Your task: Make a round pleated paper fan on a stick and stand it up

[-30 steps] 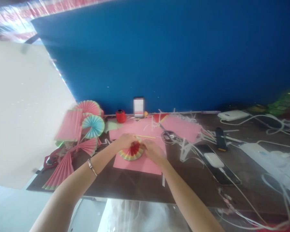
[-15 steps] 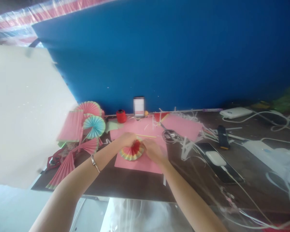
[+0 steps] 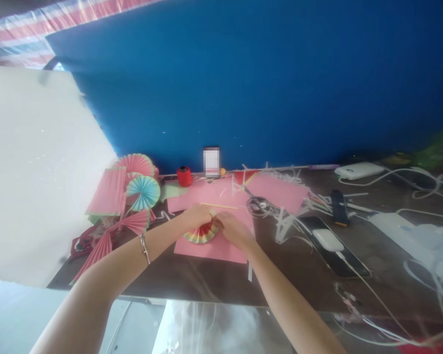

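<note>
A pleated paper fan (image 3: 202, 234), red with a pale yellow-green edge, is spread low over a pink sheet of paper (image 3: 210, 253). My left hand (image 3: 198, 216) lies across the fan's upper left part, its fingers closed on it. At the fan's upper right edge, my right hand (image 3: 231, 227) pinches the paper, with fingertips close to those of the left. Both hands hide the top of the fan. Just beyond them lies a thin yellowish strip (image 3: 221, 206).
Pink and blue folded fans (image 3: 143, 192) are piled at the left. A red thread spool (image 3: 184, 176) stands at the back. Scissors (image 3: 257, 203) lie among white paper strips. To the right are a phone (image 3: 345, 260), a white case (image 3: 328, 240), a power bank (image 3: 359, 170) and cables.
My left hand has shifted slightly right and down, covering more of the fan. My right hand has turned a little, its fingertips nearer the left hand's.
</note>
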Available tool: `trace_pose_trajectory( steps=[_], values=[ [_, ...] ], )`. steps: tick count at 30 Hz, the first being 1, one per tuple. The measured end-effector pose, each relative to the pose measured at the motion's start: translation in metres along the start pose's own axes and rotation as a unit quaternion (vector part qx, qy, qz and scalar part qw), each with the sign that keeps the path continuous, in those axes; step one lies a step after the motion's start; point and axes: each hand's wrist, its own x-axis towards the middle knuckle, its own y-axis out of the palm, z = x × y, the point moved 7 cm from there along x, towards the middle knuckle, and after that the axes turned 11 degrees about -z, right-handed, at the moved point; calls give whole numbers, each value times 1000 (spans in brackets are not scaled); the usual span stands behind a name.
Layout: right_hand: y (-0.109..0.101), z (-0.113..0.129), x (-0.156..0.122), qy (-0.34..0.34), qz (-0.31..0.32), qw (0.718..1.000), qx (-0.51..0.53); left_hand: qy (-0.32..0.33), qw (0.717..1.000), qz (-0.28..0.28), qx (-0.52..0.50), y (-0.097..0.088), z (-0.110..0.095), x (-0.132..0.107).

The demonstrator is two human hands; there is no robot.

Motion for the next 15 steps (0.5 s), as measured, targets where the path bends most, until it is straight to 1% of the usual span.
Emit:
trace_pose_trajectory(
  steps=[3,5,7,10,12,14,15],
  values=[
    [1,2,0,-1,3,1000,-9,-4,1000,18,12,2,-2,0],
    [0,2,0,0,-6,1000,-17,-6,1000,9,7,2,-2,1],
    [0,2,-1,2,-11,1000,2,-1,1000,1,-2,2,1,1],
    [1,2,-2,0,-6,998,59,-5,1000,0,-4,7,11,-2],
    [2,0,-3,2,-5,997,80,-17,1000,-10,0,9,21,-6],
    [1,-3,-2,11,-26,997,73,-22,999,-29,3,11,29,-11],
    [-1,-6,-1,15,-49,997,60,-24,999,-33,7,12,32,-14]
  ],
)
